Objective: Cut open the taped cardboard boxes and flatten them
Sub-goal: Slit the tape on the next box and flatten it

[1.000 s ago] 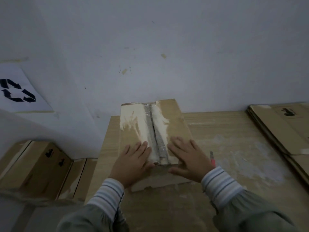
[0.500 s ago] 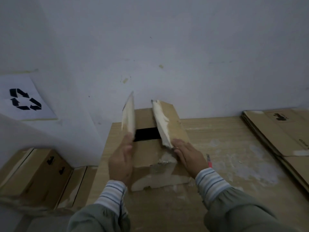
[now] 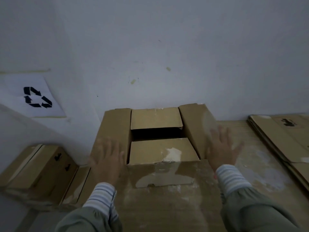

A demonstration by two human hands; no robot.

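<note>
Head view: box [image 3: 160, 148] stands on the worktop [image 3: 250, 164] against the wall [image 3: 150, 47], its two long flaps folded out, two short inner flaps lying across a dark gap. Left hand [image 3: 108, 158], blurred, fingers spread, seems to press the left flap. Right hand [image 3: 222, 148], grip spread, rests by the right flap. Flattened cardboard [image 3: 284, 139] lies at right.

Recycling corner, recycling sign [image 3: 36, 97], flattened cardboard [image 3: 284, 139]
</note>
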